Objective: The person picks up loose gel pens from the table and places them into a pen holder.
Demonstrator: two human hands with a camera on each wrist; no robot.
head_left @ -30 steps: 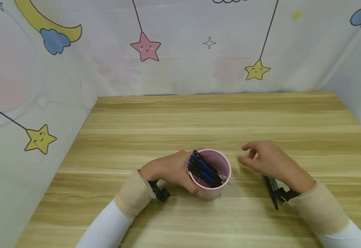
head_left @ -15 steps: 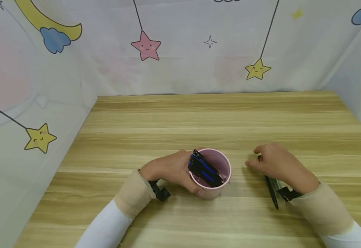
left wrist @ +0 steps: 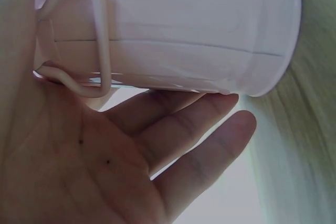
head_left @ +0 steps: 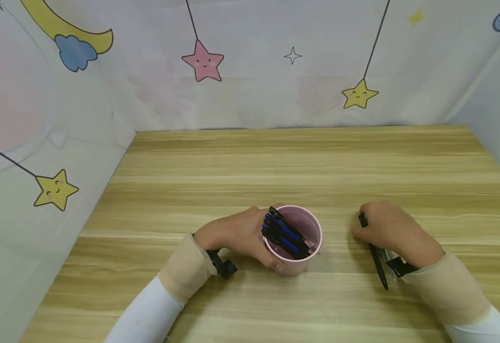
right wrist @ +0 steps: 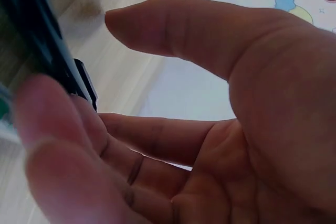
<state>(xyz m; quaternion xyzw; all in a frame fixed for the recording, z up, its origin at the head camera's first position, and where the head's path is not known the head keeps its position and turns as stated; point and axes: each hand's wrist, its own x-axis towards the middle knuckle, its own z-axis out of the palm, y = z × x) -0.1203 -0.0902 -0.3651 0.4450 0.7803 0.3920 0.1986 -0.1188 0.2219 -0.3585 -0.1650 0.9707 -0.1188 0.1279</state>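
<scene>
My left hand (head_left: 241, 236) holds the side of a small pink bucket (head_left: 290, 269) with its thumb in front. In the left wrist view, fingers (left wrist: 194, 124) lie along the bucket's wall, below its handle (left wrist: 102, 35). Several black-and-blue pens (head_left: 284, 233) lean inside the bucket toward its left rim. My right hand (head_left: 389, 228) is over a black pen (head_left: 378, 269) lying on the table. In the right wrist view, its fingertips are against or close to the pen (right wrist: 44, 30), while the thumb (right wrist: 168, 24) stands apart from it.
Beside the black pen lies a clear and greenish item (head_left: 390, 264), mostly hidden by the right hand and wrist. The wood-grain table (head_left: 215, 166) is bordered by a white cloth backdrop (head_left: 250, 105) printed with stars and a moon.
The right hand has moved right, away from the bucket, and its fingers have come down around the black pen's upper end. The left hand and bucket have stayed in place.
</scene>
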